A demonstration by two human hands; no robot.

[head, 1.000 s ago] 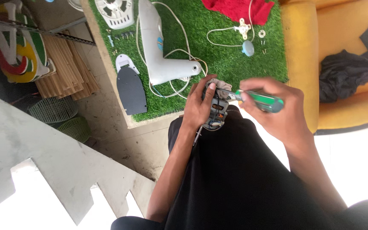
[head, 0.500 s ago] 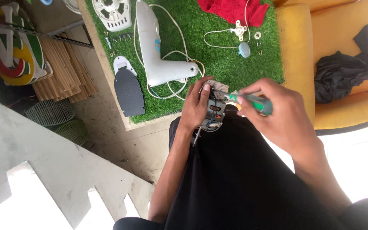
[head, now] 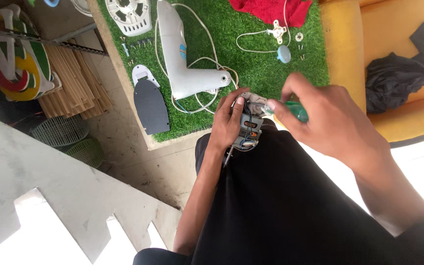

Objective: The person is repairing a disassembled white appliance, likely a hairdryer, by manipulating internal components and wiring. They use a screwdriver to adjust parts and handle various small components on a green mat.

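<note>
Left hand (head: 229,120) wrapped around a small grey metal motor block with copper windings (head: 250,125), resting on the black-clad lap at the near edge of the green artificial-grass tabletop (head: 251,46). Right hand (head: 330,118) closed on a green-handled screwdriver (head: 290,110), its tip meeting the top of the motor block. Just beyond the left hand, on the grass: a white plastic fan stand housing (head: 182,59) with white cable (head: 204,64) looping round it. Left of that, a dark grey flat base plate (head: 150,105) and a small white cover piece (head: 143,76). Further up, a white round grille part (head: 131,14), several loose screws (head: 141,44), a red cloth (head: 271,11), a pale blue round knob (head: 284,54). Right of the grass, a yellow upholstered chair (head: 393,39) bearing a black crumpled garment (head: 398,73). Left, on the floor: wooden slats (head: 77,83).
</note>
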